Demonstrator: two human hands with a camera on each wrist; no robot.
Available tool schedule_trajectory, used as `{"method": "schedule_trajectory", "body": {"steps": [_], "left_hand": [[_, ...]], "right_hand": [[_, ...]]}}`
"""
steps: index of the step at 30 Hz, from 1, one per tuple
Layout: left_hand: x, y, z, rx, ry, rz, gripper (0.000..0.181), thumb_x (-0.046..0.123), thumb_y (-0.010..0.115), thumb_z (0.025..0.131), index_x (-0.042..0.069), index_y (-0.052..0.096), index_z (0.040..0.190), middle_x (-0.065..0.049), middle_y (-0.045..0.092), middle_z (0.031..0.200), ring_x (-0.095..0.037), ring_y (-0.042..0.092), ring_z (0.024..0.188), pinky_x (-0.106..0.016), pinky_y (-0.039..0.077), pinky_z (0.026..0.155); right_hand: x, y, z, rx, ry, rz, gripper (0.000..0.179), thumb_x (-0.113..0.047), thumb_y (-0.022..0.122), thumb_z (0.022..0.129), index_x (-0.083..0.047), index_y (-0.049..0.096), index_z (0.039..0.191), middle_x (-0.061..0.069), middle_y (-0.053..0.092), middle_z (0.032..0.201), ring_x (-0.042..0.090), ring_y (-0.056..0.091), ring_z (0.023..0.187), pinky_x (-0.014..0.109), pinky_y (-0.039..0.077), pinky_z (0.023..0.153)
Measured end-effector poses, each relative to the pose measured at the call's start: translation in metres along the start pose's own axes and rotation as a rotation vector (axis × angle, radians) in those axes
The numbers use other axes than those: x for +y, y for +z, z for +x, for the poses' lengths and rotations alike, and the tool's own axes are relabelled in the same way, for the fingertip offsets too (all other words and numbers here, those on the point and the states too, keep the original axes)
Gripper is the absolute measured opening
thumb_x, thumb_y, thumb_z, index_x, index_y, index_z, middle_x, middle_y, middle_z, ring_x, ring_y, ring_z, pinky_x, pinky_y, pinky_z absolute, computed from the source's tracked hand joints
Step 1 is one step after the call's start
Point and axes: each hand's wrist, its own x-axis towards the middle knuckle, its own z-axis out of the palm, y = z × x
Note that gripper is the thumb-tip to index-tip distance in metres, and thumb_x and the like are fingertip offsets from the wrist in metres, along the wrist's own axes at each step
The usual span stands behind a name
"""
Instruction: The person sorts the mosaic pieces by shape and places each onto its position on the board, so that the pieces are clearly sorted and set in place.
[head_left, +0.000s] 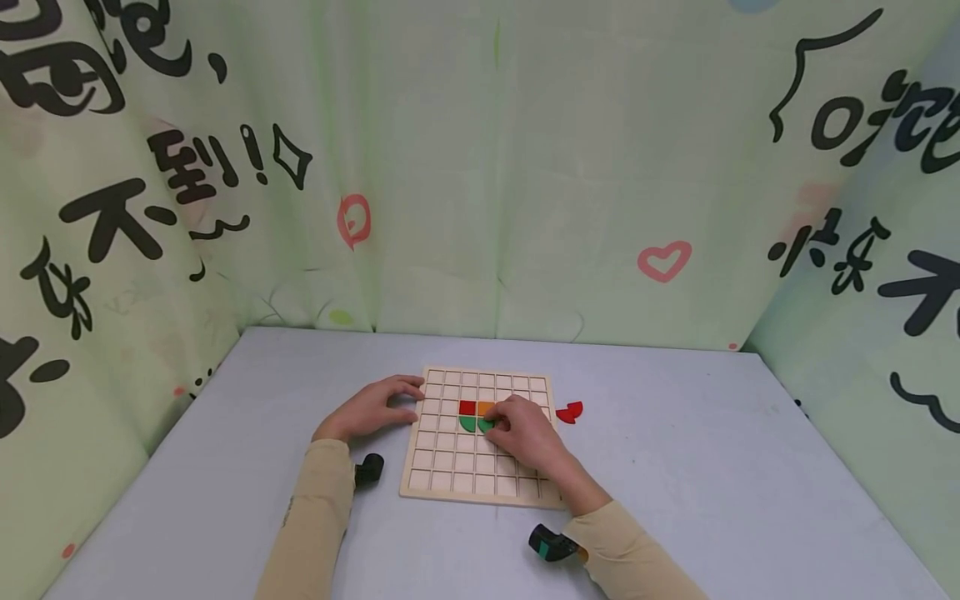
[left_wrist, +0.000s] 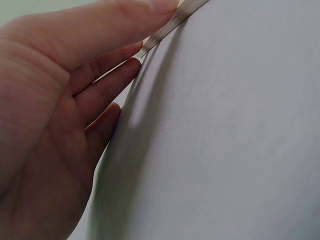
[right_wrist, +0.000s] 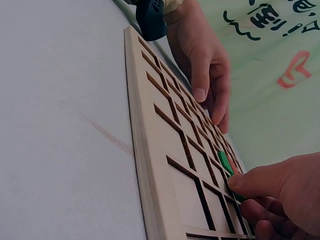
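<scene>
Head view: includes one wooden grid board (head_left: 443, 459), flat on the desk (head_left: 697, 467) between the hands. Left hand (head_left: 371, 408): thumb and straight fingers apart, touching the board's edge nearest that hand. Right hand (head_left: 528, 433): thumb and fingertips pinching the right green piece (head_left: 483, 426) at the grid. Just left of those fingertips: left green piece (head_left: 467, 423), red square (head_left: 467, 407); under them, partly covered, orange square (head_left: 483, 408). Just beyond the right hand, off the board: red pieces (head_left: 572, 412). Beyond both hands: printed curtain (head_left: 570, 125).

The pieces (head_left: 467, 408) are red, orange and green.
</scene>
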Motion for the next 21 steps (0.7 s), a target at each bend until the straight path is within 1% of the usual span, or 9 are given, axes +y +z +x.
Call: {"method": "schedule_trajectory", "body": {"steps": [3, 10, 21], "left_hand": [[-0.0011, 0.0006, 0.0000, -0.002, 0.011, -0.003, 0.031, 0.017, 0.074, 0.088, 0.011, 0.067, 0.117, -0.005, 0.046, 0.148, -0.030, 0.033, 0.142, -0.048, 0.028, 0.116], [-0.0026, 0.0015, 0.0004, 0.003, 0.010, -0.008, 0.031, 0.017, 0.074, 0.087, 0.012, 0.067, 0.117, -0.004, 0.047, 0.148, -0.029, 0.033, 0.142, -0.047, 0.028, 0.116], [-0.0027, 0.0017, 0.0005, 0.006, 0.015, 0.003, 0.031, 0.017, 0.074, 0.088, 0.013, 0.067, 0.117, -0.004, 0.046, 0.148, -0.029, 0.033, 0.142, -0.047, 0.028, 0.116]], "right_hand": [[-0.0009, 0.0004, -0.0002, -0.001, 0.006, 0.002, 0.013, -0.007, 0.075, 0.083, -0.002, 0.074, 0.095, 0.003, 0.061, 0.085, 0.012, 0.049, 0.071, 0.022, 0.044, 0.061], [-0.0032, 0.0007, -0.0010, 0.000, 0.026, 0.003, 0.014, -0.010, 0.075, 0.085, -0.003, 0.074, 0.096, 0.004, 0.061, 0.088, 0.012, 0.049, 0.072, 0.023, 0.046, 0.062], [-0.0008, 0.0020, 0.0000, 0.022, 0.009, 0.000, 0.010, -0.004, 0.073, 0.085, -0.002, 0.074, 0.095, 0.005, 0.063, 0.088, 0.012, 0.050, 0.074, 0.024, 0.046, 0.064]]}}
